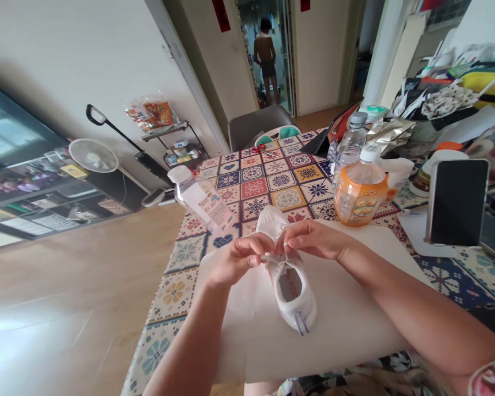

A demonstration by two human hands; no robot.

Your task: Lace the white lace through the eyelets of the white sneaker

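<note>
Here I am at the table, a white shoe (291, 283) sitting on the pale mat (350, 291) right in front of me, toe pointing away, heel with its striped tab towards me! My left hand (244, 256) has a lace (266, 257) pinched between thumb and fingers; my right hand (315, 239) nips lace too, just across from it, the pair close together over the front of the opening. How the strands cross in there I can't quite tell, my fingers cover it. Beyond my left hand, a clear bottle (202, 201) on the patterned tablecloth (253, 188); over on the right, an orange-labelled bottle (359, 192) near the mat's far edge, and a phone (458, 203) propped up, screen dark
</note>
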